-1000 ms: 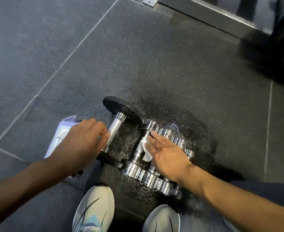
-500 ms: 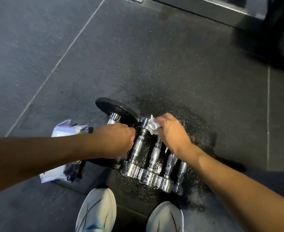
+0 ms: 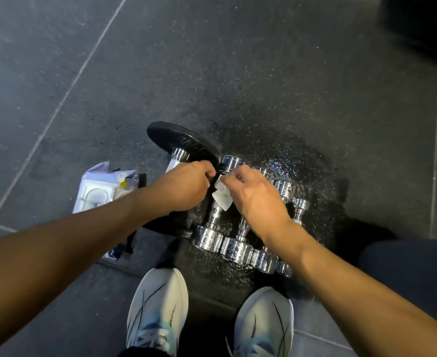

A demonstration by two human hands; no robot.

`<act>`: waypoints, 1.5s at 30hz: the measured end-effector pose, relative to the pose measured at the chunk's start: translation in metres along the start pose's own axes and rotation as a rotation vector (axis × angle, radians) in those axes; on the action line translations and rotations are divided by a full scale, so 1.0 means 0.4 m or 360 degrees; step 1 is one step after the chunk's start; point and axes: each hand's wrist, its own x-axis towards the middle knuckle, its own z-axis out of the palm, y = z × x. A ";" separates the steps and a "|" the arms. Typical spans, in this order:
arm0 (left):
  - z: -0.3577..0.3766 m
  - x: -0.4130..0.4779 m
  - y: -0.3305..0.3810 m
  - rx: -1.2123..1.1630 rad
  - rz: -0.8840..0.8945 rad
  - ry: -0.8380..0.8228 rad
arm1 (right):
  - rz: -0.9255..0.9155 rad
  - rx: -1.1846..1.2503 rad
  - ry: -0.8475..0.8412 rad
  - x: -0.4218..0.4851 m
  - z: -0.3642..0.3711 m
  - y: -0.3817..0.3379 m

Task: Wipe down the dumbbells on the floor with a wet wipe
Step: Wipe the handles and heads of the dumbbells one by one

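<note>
With left grip, clasps the bar of the black-plate dumbbell, fingers curled over it and hiding most of it, knuckles toward the far plate. With right grip, pinches a white wet wipe between thumb and fingers and presses it against the handle of the largest chrome dumbbell, up near its far head and just beside the left grip's fingertips. Reaches in with both forearms from the bottom corners. Stands in two white shoes just short of the near dumbbell heads. Looks down on four chrome dumbbells lying side by side on the floor, heads touching, largest at the left against the black-plate one, smallest at the right, with the middle ones partly under the right wrist. Takes in a dark, glistening wet patch around and beyond the row. Leaves a pack of wipes flat on the floor at the left, partly behind the left forearm.
</note>
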 end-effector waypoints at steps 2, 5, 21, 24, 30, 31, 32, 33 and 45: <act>-0.007 -0.002 -0.002 -0.0007 0.0002 0.0044 | -0.0028 -0.0025 -0.0064 0.000 0.020 -0.007; -0.004 -0.008 -0.008 0.0005 0.0001 0.0010 | 0.0020 0.0129 -0.0097 -0.036 0.053 -0.022; 0.029 -0.033 0.028 0.0078 -0.0032 0.0237 | -0.0069 0.0049 0.0091 -0.008 0.069 -0.008; 0.031 -0.040 0.026 0.0008 -0.0110 0.0173 | 0.0026 0.0149 0.0078 -0.049 0.093 -0.027; 0.034 -0.033 0.049 -0.0074 -0.0233 -0.0051 | 0.0012 0.0291 0.0177 -0.045 0.069 -0.029; 0.039 -0.031 0.050 -0.0097 -0.0209 -0.0012 | 0.0043 0.0328 0.0242 -0.030 0.063 -0.025; 0.044 -0.032 0.050 -0.0160 -0.0177 0.0043 | 0.0067 0.0357 0.0298 -0.016 0.058 -0.024; 0.047 -0.033 0.049 -0.0233 -0.0138 0.0109 | 0.0072 0.0363 0.0333 -0.004 0.056 -0.024; 0.063 0.003 0.037 -0.0031 0.0021 0.0118 | 0.0159 0.0210 0.0095 -0.060 0.120 -0.039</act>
